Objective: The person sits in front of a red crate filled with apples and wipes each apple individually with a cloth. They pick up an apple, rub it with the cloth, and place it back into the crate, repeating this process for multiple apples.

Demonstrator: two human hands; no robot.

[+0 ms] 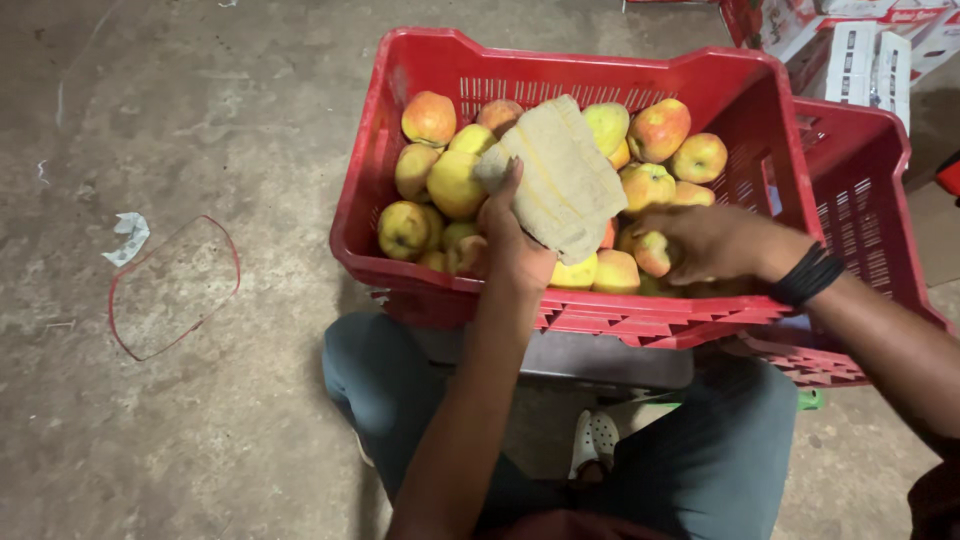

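Observation:
A red plastic crate (400, 255) in front of my knees holds several yellow and red apples (455, 182). My left hand (510, 245) holds a beige cloth (565, 180) over the apples in the middle of the crate. My right hand (715, 243), with black bands on the wrist, reaches in from the right and its fingers close on one apple (653, 252) near the crate's front wall.
A second red crate (865, 180) stands behind the first at the right. Cardboard boxes (865, 55) lie at the top right. On the concrete floor at left lie a red wire loop (175, 285) and a paper scrap (128, 235). My knees and a white shoe (595, 440) are below.

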